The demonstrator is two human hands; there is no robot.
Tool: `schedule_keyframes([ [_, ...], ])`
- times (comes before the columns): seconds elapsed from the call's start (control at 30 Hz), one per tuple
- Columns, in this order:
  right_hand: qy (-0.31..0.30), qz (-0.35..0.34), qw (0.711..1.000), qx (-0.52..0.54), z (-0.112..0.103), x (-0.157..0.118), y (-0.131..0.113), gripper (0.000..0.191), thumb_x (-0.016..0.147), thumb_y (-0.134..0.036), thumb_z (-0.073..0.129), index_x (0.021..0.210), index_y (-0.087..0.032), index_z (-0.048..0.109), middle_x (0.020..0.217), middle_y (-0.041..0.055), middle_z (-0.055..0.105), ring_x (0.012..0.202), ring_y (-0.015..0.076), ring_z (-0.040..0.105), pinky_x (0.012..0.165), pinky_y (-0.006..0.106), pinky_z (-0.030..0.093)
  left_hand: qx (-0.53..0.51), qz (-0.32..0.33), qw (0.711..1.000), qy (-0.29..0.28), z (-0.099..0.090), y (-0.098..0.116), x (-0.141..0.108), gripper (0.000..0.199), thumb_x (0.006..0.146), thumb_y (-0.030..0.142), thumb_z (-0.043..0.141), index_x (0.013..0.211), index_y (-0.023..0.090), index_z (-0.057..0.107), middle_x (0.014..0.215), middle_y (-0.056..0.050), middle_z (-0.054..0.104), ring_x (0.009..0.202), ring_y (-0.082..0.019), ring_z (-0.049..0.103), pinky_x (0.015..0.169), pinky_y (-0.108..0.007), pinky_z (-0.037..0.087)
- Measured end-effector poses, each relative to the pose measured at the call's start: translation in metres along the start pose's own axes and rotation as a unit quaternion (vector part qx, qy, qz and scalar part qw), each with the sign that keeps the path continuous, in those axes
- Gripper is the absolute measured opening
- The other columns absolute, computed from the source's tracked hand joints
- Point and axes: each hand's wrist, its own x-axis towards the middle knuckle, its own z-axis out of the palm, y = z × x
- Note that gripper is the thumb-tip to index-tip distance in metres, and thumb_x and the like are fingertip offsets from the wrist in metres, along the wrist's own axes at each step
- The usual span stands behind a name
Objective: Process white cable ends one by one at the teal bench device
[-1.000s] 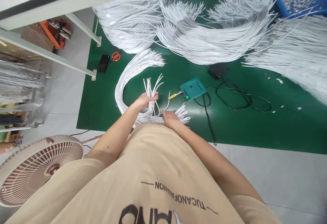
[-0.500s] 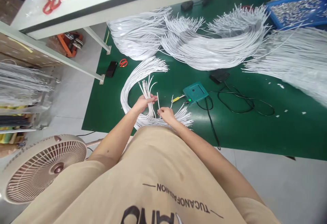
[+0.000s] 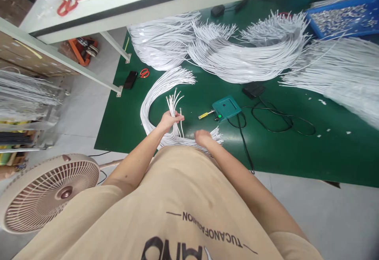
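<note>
My left hand (image 3: 169, 120) is closed around a small bunch of white cables (image 3: 173, 104), their tips fanning out above the fingers. One single cable (image 3: 181, 123) stands a little apart beside the left thumb. To the right, my right hand (image 3: 203, 138) hovers over the loose ends of a larger curved bundle of white cables (image 3: 146, 104) lying on the green table. Motion blurs its curled fingers, so I cannot see whether they hold anything. A teal device with a yellow tip (image 3: 226, 108) sits just beyond the right hand.
Thick piles of white cables (image 3: 242, 62) lie at the back. A blue tray (image 3: 325, 34) of small metal parts is at the far right. Red scissors (image 3: 144, 73) and a black phone (image 3: 130, 80) lie left. A shelf (image 3: 118, 11) overhangs; a fan (image 3: 50, 193) stands nearby.
My right hand has moved right and slightly down, away from the single cable it was holding. That cable now stands by my left thumb. The view has shifted slightly.
</note>
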Motion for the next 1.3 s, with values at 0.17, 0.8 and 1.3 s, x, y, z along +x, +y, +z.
schedule_keyframes([
  [0.17,0.195,0.015,0.922,0.333,-0.044,0.006,-0.022,0.047,0.095,-0.048,0.032,0.094,-0.019,0.069,0.081,0.0029,0.072,0.075,0.0142,0.065,0.069,0.024,0.045,0.026,0.015,0.999,-0.018,0.003,-0.001,-0.003,0.051,0.049,0.030,0.085,0.068,0.018,0.040,0.066,0.001,0.061,0.065,-0.013,0.063,0.057,-0.023,0.039],
  [0.8,0.229,0.030,0.872,0.432,-0.056,0.013,-0.041,0.031,0.073,-0.051,0.062,0.073,-0.021,0.064,0.061,-0.0029,0.060,0.064,0.0140,0.055,0.066,0.026,0.041,0.133,0.052,0.990,0.003,0.003,0.000,-0.008,0.042,0.049,0.027,0.082,0.065,0.017,0.044,0.057,0.005,0.055,0.053,-0.008,0.051,0.055,-0.024,0.037],
  [1.3,0.112,0.023,0.605,0.788,-0.046,0.016,-0.050,0.017,0.058,-0.027,0.072,0.068,-0.016,0.065,0.051,-0.0065,0.051,0.046,0.0047,0.041,0.049,0.020,0.040,0.075,0.032,0.996,-0.022,0.001,-0.006,-0.007,0.047,0.051,0.027,0.084,0.074,0.017,0.044,0.069,-0.001,0.065,0.058,-0.012,0.061,0.055,-0.023,0.042],
])
